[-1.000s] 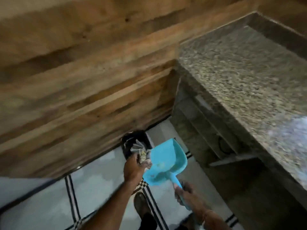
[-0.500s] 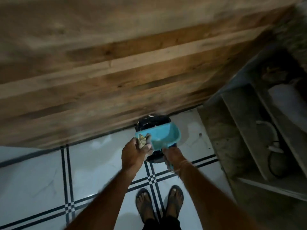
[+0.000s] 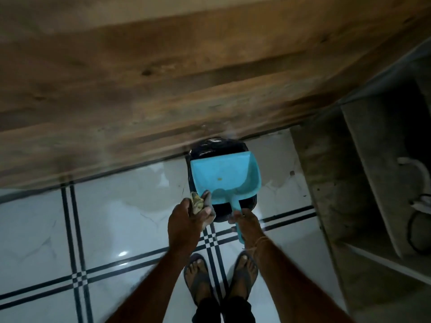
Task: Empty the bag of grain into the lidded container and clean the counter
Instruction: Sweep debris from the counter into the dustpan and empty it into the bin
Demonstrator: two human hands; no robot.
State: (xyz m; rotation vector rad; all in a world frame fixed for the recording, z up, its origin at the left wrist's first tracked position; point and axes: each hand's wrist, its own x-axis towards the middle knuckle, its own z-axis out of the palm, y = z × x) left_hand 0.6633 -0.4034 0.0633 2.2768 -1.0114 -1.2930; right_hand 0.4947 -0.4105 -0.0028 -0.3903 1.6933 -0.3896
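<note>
Dustpan (image 3: 224, 176) is sitting in your right hand (image 3: 247, 226), whose fingers are curling round the handle. The pan is reaching away from that grip, open face up, with one yellow speck (image 3: 219, 179) lying in it. Directly under the pan, just beyond your knuckles, a black bin (image 3: 217, 144) is standing against the wood panel (image 3: 163, 78). Just left of the grip, your left hand (image 3: 184, 226) is bunching a cloth (image 3: 198, 205), which is sitting right at the pan's near left corner. Beneath both hands the tiled floor (image 3: 116, 217) is spreading out, and nearer you than the grip your sandals (image 3: 198, 283) are standing on it. Far right of the grip, a concrete shelf (image 3: 363, 173) is holding things too dim to name.
</note>
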